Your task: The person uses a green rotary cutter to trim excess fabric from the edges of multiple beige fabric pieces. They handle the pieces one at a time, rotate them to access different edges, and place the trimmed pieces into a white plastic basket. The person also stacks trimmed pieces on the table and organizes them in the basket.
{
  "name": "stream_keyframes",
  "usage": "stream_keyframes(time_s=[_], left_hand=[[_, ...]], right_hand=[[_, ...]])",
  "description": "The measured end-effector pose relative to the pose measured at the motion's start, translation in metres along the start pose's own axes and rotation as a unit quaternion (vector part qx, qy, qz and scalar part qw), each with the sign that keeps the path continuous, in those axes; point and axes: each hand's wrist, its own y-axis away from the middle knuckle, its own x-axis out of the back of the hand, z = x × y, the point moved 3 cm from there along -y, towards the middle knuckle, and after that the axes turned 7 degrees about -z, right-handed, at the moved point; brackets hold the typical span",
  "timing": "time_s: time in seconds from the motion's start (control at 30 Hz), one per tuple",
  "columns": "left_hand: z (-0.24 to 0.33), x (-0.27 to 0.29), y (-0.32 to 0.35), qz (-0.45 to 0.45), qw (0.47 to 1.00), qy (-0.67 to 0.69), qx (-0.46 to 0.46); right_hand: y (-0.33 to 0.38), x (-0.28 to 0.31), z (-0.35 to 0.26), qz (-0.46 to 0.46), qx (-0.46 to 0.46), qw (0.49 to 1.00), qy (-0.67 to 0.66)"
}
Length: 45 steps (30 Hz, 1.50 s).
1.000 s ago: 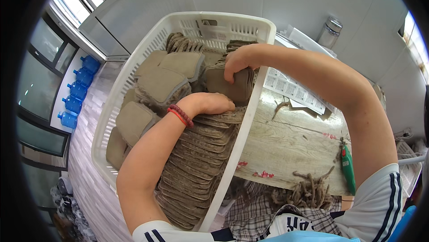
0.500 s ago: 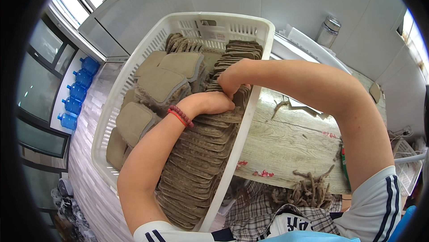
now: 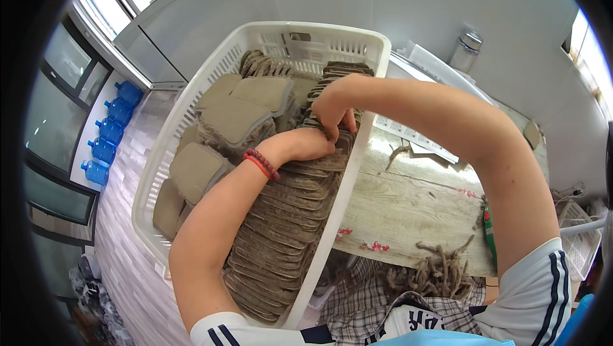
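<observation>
A long row of brown-grey fabric pieces with fuzzy pile stands on edge, packed tightly along the right side of a white plastic basket. My left hand, with a red beaded bracelet at its wrist, reaches across the row and is closed on the pieces, its fingertips partly hidden. Just beyond it, my right hand comes in from the right with bent fingers gripping pieces in the same row. Its thumb side is partly out of sight. Flat stacks of beige, fuzzy-edged pieces lie to the left in the basket.
To the right is a wood-patterned table with papers and a steel flask. Twisted fuzzy strips are heaped on plaid cloth near my body. Blue water bottles line the far left.
My right hand has shifted slightly, its fingers now spread more over the row's edge. My left hand stays nearly in place. The whole view has tilted a little.
</observation>
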Motion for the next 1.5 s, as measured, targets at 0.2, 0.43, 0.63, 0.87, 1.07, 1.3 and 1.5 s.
stream_keyframes(time_s=[0.2,0.43,0.63,0.87,1.07,1.3,1.5], left_hand=[[-0.001,-0.001,-0.003,0.0,1.0,0.01,-0.013],[0.01,-0.004,0.003,0.064,0.998,-0.019,0.022],[0.006,-0.006,0.018,0.294,0.949,0.033,0.108],[0.004,0.0,0.008,0.143,0.978,-0.008,0.154],[-0.013,0.006,-0.004,0.137,0.986,-0.003,0.096],[-0.048,0.004,-0.018,0.141,0.969,-0.03,0.2],[-0.048,0.01,-0.02,0.171,0.966,-0.066,0.181]], right_hand=[[0.022,-0.02,-0.021,0.087,0.02,0.983,0.162],[0.012,-0.02,-0.015,0.096,-0.025,0.969,0.228],[0.02,-0.016,-0.014,0.091,-0.002,0.989,0.118],[0.029,-0.016,-0.009,0.139,0.002,0.98,0.139],[0.023,-0.015,0.001,0.137,0.045,0.986,-0.087],[0.042,-0.026,-0.016,0.138,-0.023,0.98,0.141],[0.064,-0.027,-0.015,0.221,-0.025,0.965,0.139]])
